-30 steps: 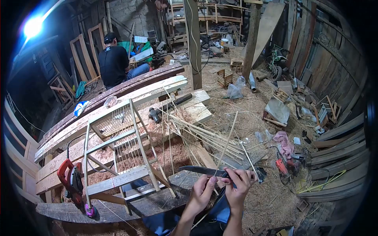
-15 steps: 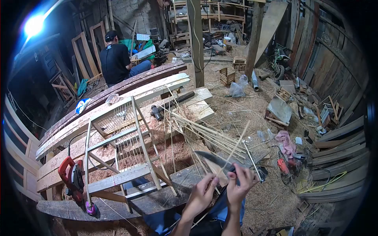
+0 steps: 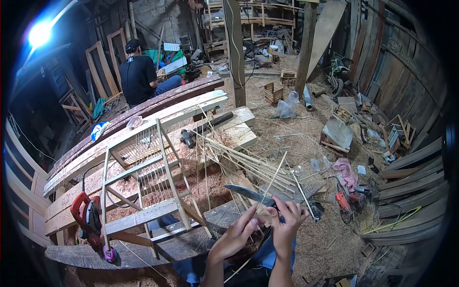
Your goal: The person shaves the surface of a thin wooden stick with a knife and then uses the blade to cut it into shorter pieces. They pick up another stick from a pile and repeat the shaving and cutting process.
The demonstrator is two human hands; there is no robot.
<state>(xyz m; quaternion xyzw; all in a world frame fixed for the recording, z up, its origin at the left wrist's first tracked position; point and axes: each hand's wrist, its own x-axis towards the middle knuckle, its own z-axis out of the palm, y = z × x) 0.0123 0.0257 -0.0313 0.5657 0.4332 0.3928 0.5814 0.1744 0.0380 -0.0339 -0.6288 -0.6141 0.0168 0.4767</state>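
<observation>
My right hand (image 3: 286, 225) is closed around the handle of a knife (image 3: 247, 193), whose blade points up and to the left. A thin wooden strip (image 3: 276, 176) slants across the blade, and its lower end shows below my hands. My left hand (image 3: 235, 239) pinches this strip just left of the knife handle; part of the grip is hidden by the fingers. To the left stands a wooden frame (image 3: 140, 215) with rows of thin rods, on a dark plank (image 3: 86, 256). Several loose strips (image 3: 248, 160) lie beyond the knife.
A red power tool (image 3: 86, 217) rests left of the frame. Another drill-like tool (image 3: 188, 138) lies on the shaving-covered boards. Across the planks sits a person in a black shirt (image 3: 137, 76). A post (image 3: 235, 52) rises behind; a pink cloth (image 3: 345, 171) and red tool (image 3: 342, 201) lie right.
The knife and right hand have shifted left and slightly down. My left hand has moved left and lower, its fingers less curled, and the strip's upper end has shifted left.
</observation>
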